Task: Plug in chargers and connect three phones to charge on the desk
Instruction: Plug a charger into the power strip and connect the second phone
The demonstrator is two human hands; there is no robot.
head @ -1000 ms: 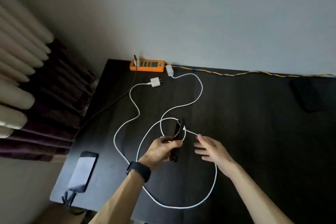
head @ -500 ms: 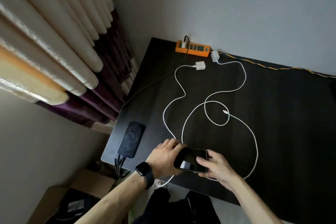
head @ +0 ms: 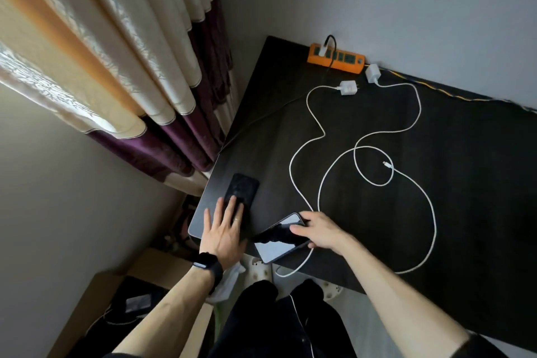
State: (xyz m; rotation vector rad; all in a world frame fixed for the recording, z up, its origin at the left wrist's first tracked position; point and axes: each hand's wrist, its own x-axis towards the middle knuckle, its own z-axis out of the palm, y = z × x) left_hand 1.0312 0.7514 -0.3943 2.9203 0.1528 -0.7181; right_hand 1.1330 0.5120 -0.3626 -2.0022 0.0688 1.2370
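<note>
The dark desk [head: 436, 212] fills the right of the room, pushed against the wall, with the orange power strip [head: 336, 57] lying at its far edge. One plug with a dark lead already sits in the strip's left end, and that lead runs off toward the desk's left side; where it ends I cannot tell. Across the middle sprawl two white cables [head: 418, 183] in loose, crossing loops. Their two white charger bricks, one [head: 348, 87] just in front of the strip and the other [head: 372, 73] beside its right end, both lie unplugged, so that part looks undone. A bare connector tip [head: 386, 164] rests loose inside one loop, attached to nothing. At the near left corner a black phone [head: 242, 187] lies flat, and the person's left hand [head: 225, 231] is spread wide on it, fingers [head: 231, 208] pressing its near end. Just beside it, the right hand [head: 318, 231] grips a second phone [head: 280, 240] at the near edge, screen up and overhanging slightly, a white cable running under it; whether that is plugged in I cannot tell. A third phone is nowhere in sight. I judge the job barely begun.
</note>
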